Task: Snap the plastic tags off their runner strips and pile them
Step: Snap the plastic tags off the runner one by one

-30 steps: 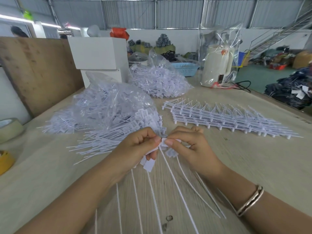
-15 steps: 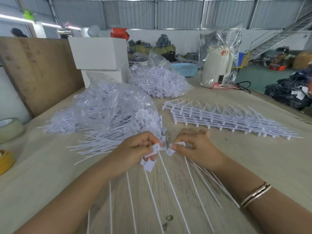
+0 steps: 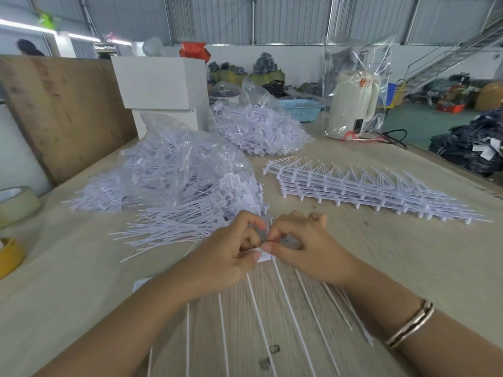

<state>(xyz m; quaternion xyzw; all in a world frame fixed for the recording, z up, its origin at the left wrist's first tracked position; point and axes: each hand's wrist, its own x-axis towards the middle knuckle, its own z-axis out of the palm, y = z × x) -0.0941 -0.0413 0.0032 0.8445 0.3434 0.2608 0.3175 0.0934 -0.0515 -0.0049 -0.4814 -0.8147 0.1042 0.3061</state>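
My left hand and my right hand meet at the table's middle, fingers curled, pinching the same white runner strip of tags. Its long thin tails fan out toward me over the wood. Just behind my hands lies a pile of loose white tags. A stack of whole runner strips lies to the right, farther back.
Two clear bags of white tags sit behind the pile. White boxes, a wrapped kettle and a blue basket stand at the back. Tape rolls lie at the left edge. A wooden board leans left.
My hands, apart half a second ago with a snapped tag in the right one, have come together again on the strip. The tails have shifted slightly.
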